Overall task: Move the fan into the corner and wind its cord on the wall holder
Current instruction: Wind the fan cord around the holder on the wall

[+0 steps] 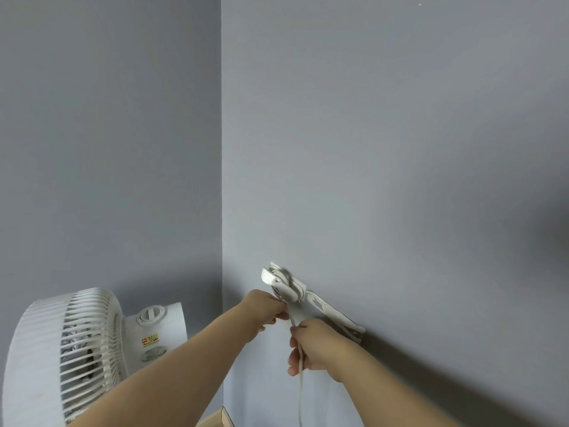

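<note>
Fan (64, 359): white, low left, standing in the corner where the two grey walls meet; grille faces left, motor housing with round knob toward the corner.
Left hand (264, 309): forearm crosses in front of the fan; grip pinched on the cord just under the holder.
Cord (300, 392): white, several turns already wrapped on the holder, then runs down between both hands and drops off the bottom edge.
Holder (283, 283): white, fixed on the right wall, near the corner, right of the fan.
Right hand (314, 346): just below and right of the left hand; grip clenched around the cord, cord passing through the fist.
Wall (400, 149): plain grey.
</note>
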Action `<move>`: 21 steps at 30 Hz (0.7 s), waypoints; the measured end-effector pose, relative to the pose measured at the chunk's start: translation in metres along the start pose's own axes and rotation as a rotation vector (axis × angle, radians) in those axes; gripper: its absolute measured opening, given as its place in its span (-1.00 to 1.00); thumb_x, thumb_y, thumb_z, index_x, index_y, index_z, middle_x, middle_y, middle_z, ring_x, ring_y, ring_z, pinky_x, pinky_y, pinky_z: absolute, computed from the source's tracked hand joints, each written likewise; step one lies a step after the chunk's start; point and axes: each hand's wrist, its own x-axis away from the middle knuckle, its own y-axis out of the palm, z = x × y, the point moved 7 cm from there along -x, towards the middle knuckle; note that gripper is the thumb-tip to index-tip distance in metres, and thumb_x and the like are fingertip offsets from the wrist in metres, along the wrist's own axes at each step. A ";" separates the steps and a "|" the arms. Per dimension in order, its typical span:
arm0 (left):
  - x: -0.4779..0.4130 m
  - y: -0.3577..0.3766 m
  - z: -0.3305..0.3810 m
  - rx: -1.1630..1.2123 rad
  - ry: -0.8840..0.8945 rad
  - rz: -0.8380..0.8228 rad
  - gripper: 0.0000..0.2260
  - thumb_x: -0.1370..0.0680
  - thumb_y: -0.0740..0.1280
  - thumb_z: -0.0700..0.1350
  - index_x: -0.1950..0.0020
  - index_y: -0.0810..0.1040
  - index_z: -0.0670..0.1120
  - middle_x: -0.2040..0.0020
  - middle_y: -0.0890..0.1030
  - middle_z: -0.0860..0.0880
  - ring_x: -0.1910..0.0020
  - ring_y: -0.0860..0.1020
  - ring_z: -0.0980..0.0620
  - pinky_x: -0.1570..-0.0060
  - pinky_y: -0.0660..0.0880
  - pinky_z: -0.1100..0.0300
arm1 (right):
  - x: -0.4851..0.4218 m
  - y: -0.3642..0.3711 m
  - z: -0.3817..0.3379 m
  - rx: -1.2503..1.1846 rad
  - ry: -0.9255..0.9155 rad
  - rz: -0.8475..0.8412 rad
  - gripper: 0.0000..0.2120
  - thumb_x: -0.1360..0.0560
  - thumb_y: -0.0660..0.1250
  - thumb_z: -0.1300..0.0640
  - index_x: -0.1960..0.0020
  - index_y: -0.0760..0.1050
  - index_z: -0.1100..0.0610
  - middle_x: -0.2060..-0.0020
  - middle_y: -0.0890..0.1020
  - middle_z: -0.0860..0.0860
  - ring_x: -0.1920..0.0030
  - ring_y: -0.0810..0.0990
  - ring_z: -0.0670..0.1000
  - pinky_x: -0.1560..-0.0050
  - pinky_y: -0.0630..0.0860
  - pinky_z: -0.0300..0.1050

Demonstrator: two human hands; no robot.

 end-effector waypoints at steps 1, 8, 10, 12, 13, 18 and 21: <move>-0.002 -0.006 0.004 -0.159 0.070 0.089 -0.89 -0.51 0.24 -0.17 0.19 0.51 -0.07 0.15 0.58 -0.02 0.21 0.46 0.03 0.25 0.35 0.25 | 0.001 -0.005 0.000 0.001 0.000 0.032 -0.69 -0.62 0.03 0.08 0.26 0.34 0.14 0.52 0.51 0.00 0.54 0.53 -0.01 0.14 0.50 -0.13; 0.016 -0.003 0.040 -0.865 0.720 0.307 -0.49 -0.52 0.13 -0.26 -0.44 0.26 0.08 -0.47 0.22 0.06 -0.48 0.17 -0.01 -0.35 0.26 0.12 | 0.016 -0.031 -0.002 0.200 0.019 0.247 -0.64 -0.61 0.09 -0.07 -0.17 0.46 0.17 0.37 0.46 0.05 0.36 0.52 0.07 0.27 0.57 -0.09; 0.014 0.001 0.031 -0.970 0.791 0.221 -0.46 -0.50 0.11 -0.30 -0.44 0.28 0.08 -0.51 0.18 0.09 -0.53 0.11 0.03 -0.39 0.20 0.12 | 0.018 -0.036 -0.007 0.361 -0.016 0.325 -0.60 -0.60 0.08 -0.06 -0.20 0.49 0.19 0.16 0.60 0.09 0.06 0.64 0.18 0.04 0.58 -0.05; 0.012 -0.002 0.025 -0.970 0.777 0.195 -0.43 -0.50 0.09 -0.33 -0.45 0.27 0.09 -0.53 0.15 0.11 -0.53 0.13 0.03 -0.41 0.19 0.12 | 0.020 -0.040 -0.011 0.458 -0.016 0.382 -0.63 -0.59 0.07 0.02 -0.25 0.48 0.17 -0.14 0.61 0.10 -0.16 0.61 0.18 -0.11 0.53 -0.06; 0.012 -0.003 0.024 -0.989 0.755 0.185 -0.43 -0.51 0.09 -0.31 -0.45 0.25 0.12 -0.53 0.12 0.13 -0.53 0.11 0.03 -0.42 0.17 0.13 | 0.022 -0.041 -0.013 0.498 -0.013 0.392 -0.65 -0.59 0.07 0.08 -0.27 0.46 0.17 -0.21 0.59 0.11 -0.19 0.59 0.17 -0.14 0.52 -0.06; 0.013 -0.003 0.027 -1.063 0.708 0.092 -0.45 -0.55 0.13 -0.24 -0.43 0.20 0.25 -0.54 0.03 0.11 -0.55 0.01 -0.04 -0.47 0.07 0.10 | 0.030 -0.043 -0.023 0.648 -0.040 0.419 -0.65 -0.60 0.08 0.18 -0.34 0.42 0.18 -0.32 0.52 0.08 -0.30 0.53 0.11 -0.21 0.48 -0.08; 0.017 -0.007 0.030 -1.014 0.648 0.032 -0.48 -0.52 0.12 -0.29 -0.39 0.29 0.18 -0.52 0.05 0.14 -0.39 0.29 -0.04 -0.21 0.29 0.24 | 0.036 -0.045 -0.030 0.695 -0.071 0.453 -0.65 -0.60 0.08 0.22 -0.35 0.40 0.20 -0.32 0.51 0.10 -0.31 0.52 0.11 -0.19 0.49 -0.07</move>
